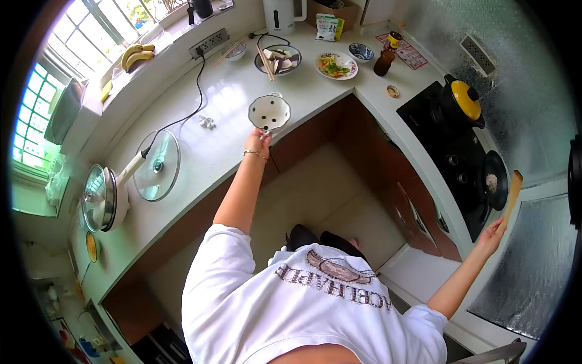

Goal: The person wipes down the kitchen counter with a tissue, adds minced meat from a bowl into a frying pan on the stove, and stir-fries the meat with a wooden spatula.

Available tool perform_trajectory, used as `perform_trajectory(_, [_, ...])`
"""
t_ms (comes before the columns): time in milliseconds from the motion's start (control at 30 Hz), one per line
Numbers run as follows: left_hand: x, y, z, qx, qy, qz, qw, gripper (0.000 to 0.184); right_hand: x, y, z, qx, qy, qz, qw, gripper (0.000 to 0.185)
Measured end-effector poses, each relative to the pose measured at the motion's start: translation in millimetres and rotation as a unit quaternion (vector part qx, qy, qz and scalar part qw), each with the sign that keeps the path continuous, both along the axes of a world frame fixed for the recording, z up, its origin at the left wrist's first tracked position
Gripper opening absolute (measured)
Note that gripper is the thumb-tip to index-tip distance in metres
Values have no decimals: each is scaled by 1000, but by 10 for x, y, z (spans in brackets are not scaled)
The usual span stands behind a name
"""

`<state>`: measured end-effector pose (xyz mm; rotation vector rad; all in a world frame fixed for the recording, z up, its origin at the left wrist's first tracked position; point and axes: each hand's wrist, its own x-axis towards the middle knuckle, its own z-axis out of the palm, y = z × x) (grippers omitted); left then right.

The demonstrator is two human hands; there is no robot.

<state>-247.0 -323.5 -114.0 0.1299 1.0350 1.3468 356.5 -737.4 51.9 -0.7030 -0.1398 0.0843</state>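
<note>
Writing first: raised letters across the white short-sleeved shirt (309, 318) sit upside down to the camera; can't read the word for certain. Green-and-white seasoning packet (327, 29), yellow-labelled dark glass bottle (384, 63) and red-printed flat sheet (412, 57) all carry print, too small to read.

Hands: 2, both occupied. Left hand (259, 143) has fingers closed on the near handle of 1 white scalloped dish with dark spots (270, 110), at the counter's front edge; can't tell if it's resting or lifted. Right hand (490, 235) grips 1 flat wooden spatula (514, 193) by its lower end, blade up, just beside the small black frying pan (495, 184) with pale food in it.

Counts: 1 black pot with yellow lid (464, 102), same black glass cooktop (444, 142) as the pan, 2 knobs. 2 clear glass lids: one flat on the white counter (212, 142), one on the long-handled pale pan (121, 203). 1 floral-rimmed plate of vegetables (335, 65), 1 small blue-and-white bowl (361, 52), 1 white electric kettle (279, 17).
</note>
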Motion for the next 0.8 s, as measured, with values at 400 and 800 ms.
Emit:
perform_trajectory(400, [-404,583,-822,15,-29,52,998,18,-64,-830,-280,-70,-28,28,997,22])
perform_trajectory(800, [-587,-35,-1156,45,144,143,978,37,702,-1213,-70,-548,-239,-251,761,21])
